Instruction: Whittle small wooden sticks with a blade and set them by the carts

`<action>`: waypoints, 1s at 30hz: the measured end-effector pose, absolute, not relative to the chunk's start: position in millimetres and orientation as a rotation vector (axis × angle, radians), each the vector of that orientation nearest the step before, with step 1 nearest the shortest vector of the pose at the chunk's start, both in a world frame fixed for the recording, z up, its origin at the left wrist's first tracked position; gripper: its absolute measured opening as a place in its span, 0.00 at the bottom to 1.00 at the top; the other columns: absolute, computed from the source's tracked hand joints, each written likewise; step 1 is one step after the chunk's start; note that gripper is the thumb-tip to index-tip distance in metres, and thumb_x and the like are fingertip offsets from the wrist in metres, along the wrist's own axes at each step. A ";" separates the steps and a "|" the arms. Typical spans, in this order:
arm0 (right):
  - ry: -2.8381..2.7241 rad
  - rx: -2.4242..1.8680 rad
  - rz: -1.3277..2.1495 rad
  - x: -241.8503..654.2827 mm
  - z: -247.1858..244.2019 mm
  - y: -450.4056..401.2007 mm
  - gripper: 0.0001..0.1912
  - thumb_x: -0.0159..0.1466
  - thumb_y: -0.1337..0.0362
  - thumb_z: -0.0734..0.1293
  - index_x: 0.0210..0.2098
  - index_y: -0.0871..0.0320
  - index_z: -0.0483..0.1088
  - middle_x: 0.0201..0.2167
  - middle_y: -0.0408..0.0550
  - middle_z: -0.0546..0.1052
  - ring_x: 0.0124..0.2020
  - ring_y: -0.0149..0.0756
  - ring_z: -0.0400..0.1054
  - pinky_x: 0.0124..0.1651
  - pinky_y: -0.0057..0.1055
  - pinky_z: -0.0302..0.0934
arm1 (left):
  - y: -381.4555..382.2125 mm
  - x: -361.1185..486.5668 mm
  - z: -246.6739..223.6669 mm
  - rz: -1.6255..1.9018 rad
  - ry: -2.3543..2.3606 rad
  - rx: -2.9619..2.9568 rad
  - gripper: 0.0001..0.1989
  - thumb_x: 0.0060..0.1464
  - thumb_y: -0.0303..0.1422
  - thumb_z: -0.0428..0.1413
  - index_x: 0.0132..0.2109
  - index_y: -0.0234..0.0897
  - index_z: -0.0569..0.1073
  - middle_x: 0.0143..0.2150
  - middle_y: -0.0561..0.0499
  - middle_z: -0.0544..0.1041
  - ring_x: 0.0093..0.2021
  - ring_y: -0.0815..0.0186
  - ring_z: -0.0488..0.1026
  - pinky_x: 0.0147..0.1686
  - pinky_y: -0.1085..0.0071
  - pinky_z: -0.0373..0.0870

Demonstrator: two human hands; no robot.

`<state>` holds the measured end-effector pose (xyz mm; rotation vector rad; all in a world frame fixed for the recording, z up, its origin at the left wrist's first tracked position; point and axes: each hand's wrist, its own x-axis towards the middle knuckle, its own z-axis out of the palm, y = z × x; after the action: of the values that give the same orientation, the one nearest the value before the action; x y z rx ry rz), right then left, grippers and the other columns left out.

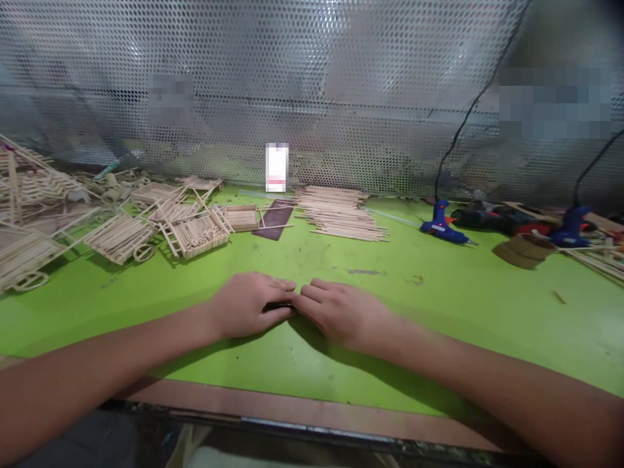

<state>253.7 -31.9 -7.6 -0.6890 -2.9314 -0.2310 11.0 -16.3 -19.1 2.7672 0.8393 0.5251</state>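
Overall, a green workbench [458,312] stands before a perforated metal sheet [312,65], with wooden stick carts [119,237] on the left side, a stack of craft sticks [338,213] in the middle and two blue hot glue guns [441,224] on the right. Both hands are closed and rest on the bench (their fingertips touch each other): the left hand [248,305] and the right hand [341,313] hold between them a small dark object [277,306], too hidden to name.
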 end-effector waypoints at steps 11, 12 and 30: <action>-2.921 -0.699 -0.212 262.4 -5.0 -35.0 0.07 0.67 0.74 0.64 0.42 0.59 0.70 0.33 0.48 0.75 0.35 0.39 0.65 0.38 0.35 0.56 | -18.0 9.9 -20.3 0.503 0.870 2.691 0.15 0.69 0.41 0.55 0.55 0.43 0.80 0.59 0.45 0.79 0.59 0.56 0.78 0.68 0.44 0.63; -2.918 -0.707 -0.216 264.0 -4.5 -35.6 0.07 0.67 0.74 0.64 0.42 0.59 0.70 0.33 0.47 0.74 0.35 0.39 0.65 0.37 0.35 0.55 | -17.9 9.4 -21.0 0.509 0.874 2.687 0.15 0.69 0.42 0.56 0.56 0.43 0.80 0.59 0.45 0.79 0.59 0.56 0.78 0.68 0.44 0.63; -2.941 -0.720 -0.281 262.5 -6.0 -32.5 0.06 0.66 0.74 0.65 0.40 0.58 0.70 0.32 0.46 0.74 0.34 0.38 0.64 0.37 0.35 0.54 | -15.2 1.5 -7.7 0.462 0.722 3.036 0.18 0.74 0.36 0.43 0.40 0.36 0.74 0.36 0.48 0.77 0.34 0.61 0.71 0.37 0.63 0.63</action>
<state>262.5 -32.5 -6.0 -0.7202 -2.9412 -0.2808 1.5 -15.2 -7.7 3.0363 0.7217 0.4620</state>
